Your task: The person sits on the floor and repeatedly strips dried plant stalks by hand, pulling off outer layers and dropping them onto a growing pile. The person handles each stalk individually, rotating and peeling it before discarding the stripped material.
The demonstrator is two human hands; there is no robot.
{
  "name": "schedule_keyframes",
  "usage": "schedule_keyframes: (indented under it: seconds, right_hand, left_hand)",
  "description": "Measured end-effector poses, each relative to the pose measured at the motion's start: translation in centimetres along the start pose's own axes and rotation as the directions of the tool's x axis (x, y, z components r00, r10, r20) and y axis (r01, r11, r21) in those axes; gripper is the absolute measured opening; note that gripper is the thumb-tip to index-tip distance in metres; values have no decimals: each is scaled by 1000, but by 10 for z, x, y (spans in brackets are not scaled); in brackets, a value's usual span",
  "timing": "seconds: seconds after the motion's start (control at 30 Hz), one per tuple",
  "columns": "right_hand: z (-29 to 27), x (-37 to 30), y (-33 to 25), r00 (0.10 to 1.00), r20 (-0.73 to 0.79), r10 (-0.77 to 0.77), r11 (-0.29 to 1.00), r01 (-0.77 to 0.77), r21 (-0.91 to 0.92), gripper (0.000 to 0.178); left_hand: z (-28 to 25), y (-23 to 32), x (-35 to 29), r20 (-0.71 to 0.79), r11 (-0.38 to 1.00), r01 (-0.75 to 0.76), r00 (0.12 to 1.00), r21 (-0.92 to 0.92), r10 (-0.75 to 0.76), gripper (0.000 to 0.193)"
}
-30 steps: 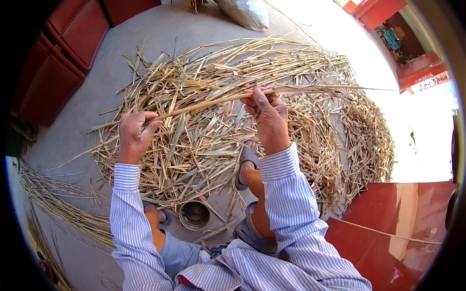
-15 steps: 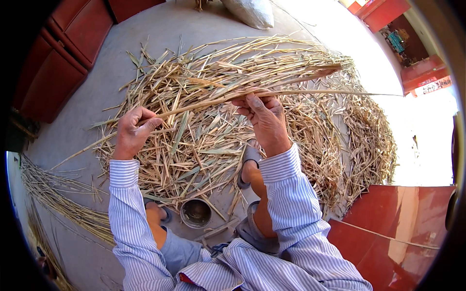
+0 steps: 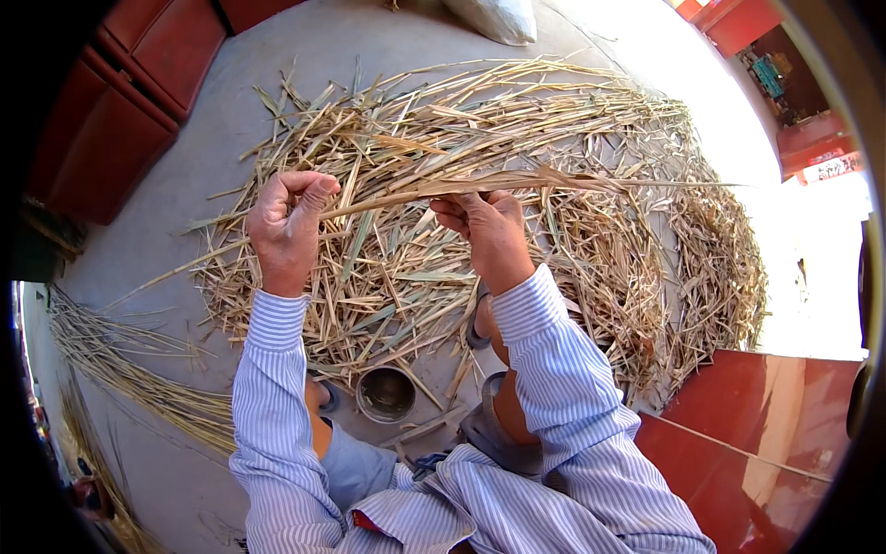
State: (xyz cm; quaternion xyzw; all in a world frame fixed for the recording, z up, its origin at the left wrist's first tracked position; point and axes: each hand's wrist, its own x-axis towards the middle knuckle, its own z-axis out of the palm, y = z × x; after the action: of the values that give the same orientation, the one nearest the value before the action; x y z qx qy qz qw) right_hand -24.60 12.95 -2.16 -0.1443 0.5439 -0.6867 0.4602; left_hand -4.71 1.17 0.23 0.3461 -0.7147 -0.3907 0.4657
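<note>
The right hand (image 3: 484,226) pinches a stalk (image 3: 383,201) crosswise above the straw pile (image 3: 406,286); the left hand (image 3: 284,235) has thumb and finger together, on what I cannot tell. Stripping the dry leaf (image 3: 563,179) seems underway, next calling for a steady lengthwise pull.

Single fisheye view from the person's head, downward past the near forearms (image 3: 277,397) to the floor (image 3: 226,129)
</note>
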Motion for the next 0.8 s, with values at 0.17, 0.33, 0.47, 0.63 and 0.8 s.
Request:
schedule_keyframes:
  seconds: [0.17, 0.33, 0.47, 0.63, 0.8]
  right_hand:
    - [-7, 5, 4, 998, -45, -48, 999, 48, 10, 27]
    - [1, -5, 0, 998, -15, -63, 998, 63, 10, 27]
    - [-3, -3, 3, 1000, -15, -10, 1000, 10, 16, 28]
    - [-10, 4, 6, 996, -86, -15, 999, 12, -41, 30]
    - [-25, 11, -3, 995, -71, -72, 991, 63, -120, 28]
  left_hand:
    - [-12, -24, 4, 270, 850, -339, 932, 404, 244, 30]
    - [-2, -34, -5, 356, 743, -495, 863, 450, 359, 29]
    - [-2, -37, -4, 247, 956, -205, 957, 210, 152, 21]
    - [-30, -31, 14, -110, 933, 227, 958, -279, -266, 24]
    - [-90, -48, 32, -129, 859, 201, 948, -471, -292, 21]
